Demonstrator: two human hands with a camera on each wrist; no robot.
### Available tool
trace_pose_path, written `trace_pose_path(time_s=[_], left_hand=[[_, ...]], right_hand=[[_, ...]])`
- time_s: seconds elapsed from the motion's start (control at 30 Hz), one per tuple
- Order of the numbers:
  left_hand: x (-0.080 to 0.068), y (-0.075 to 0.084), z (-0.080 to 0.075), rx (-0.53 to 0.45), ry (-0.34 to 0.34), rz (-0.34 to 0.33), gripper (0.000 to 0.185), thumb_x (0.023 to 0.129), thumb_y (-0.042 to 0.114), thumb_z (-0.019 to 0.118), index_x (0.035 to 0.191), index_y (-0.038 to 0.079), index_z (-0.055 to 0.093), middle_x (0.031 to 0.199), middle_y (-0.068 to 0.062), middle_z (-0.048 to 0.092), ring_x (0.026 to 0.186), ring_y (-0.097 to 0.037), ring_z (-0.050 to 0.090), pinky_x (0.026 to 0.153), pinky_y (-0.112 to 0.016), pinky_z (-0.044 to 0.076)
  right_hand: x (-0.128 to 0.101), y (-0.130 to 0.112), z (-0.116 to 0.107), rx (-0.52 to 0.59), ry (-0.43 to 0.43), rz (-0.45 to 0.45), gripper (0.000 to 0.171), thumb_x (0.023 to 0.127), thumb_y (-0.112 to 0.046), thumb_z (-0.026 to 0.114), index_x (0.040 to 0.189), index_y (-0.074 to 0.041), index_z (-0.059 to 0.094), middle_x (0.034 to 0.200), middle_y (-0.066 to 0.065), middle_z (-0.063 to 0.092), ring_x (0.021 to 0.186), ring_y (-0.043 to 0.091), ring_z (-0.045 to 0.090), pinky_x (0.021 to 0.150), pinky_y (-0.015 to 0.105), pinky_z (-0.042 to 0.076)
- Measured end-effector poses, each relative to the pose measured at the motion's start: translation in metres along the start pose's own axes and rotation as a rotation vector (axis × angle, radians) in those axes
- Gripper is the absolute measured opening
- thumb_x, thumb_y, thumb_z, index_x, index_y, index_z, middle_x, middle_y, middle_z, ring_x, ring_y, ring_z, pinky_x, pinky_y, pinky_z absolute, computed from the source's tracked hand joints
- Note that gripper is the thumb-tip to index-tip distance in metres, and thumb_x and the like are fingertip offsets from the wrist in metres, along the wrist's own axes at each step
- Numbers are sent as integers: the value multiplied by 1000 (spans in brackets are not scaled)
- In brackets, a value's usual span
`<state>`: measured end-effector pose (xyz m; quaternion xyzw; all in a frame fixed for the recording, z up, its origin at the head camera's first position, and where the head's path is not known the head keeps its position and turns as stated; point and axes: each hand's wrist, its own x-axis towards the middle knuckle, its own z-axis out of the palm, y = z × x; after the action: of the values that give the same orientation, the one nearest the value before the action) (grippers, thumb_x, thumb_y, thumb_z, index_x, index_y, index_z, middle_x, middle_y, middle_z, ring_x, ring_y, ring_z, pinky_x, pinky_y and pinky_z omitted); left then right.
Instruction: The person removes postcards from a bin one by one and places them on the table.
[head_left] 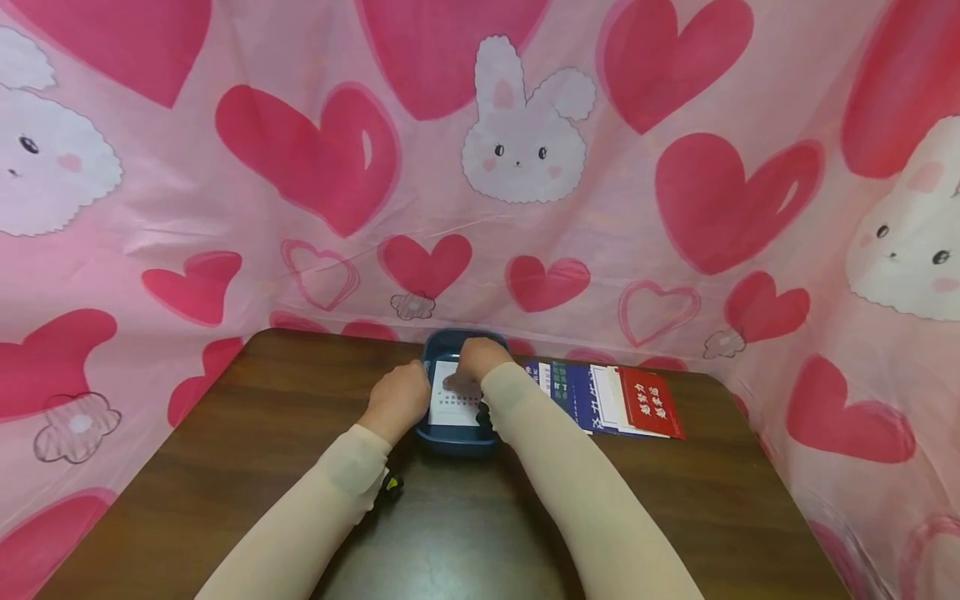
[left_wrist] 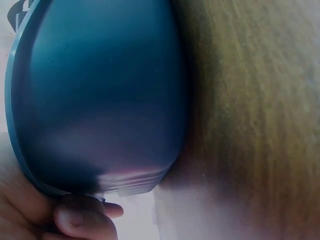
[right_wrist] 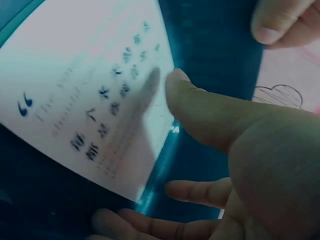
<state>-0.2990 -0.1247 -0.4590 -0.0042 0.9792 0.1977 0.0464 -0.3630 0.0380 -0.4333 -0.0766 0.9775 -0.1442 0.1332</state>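
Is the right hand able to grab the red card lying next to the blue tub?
Probably yes. The red card lies uncovered on the table just beside the right hand, which now touches the white card in the tub.

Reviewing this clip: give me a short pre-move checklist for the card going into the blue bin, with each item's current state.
1. Left hand steadies the blue bin: ok, it grips the bin's left rim.
2. Right hand has contact with the white card: ok, thumb on its printed face.
3. Card inside the bin: ok, though the right wrist view shows it lying tilted, not flat.
4. Bin resting on the table: ok.
5. Stack of cards beside the bin within reach: ok, just right of the right forearm.
6. Other cards under this one: cannot tell.
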Motion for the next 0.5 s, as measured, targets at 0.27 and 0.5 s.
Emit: trace_pose_path(time_s=[0.27,0.5], left_hand=[[1,1,0,4,-22,-10,36,114,23,63,140,-3,66,119,-23,79,84,-32,76,80,-57,73],[1,1,0,16,-19,-13,36,113,22,65,140,-3,66,119,-24,80,84,-32,77,80,-57,73]], right_hand=[[2,3,9,10,7,-31,64,86,-41,101,133,-4,79,120,10,82,100,26,72,110,47,66],[-1,5,4,21,16,-19,72,86,-36,102,141,0,72,128,14,80,107,29,73,112,50,64]])
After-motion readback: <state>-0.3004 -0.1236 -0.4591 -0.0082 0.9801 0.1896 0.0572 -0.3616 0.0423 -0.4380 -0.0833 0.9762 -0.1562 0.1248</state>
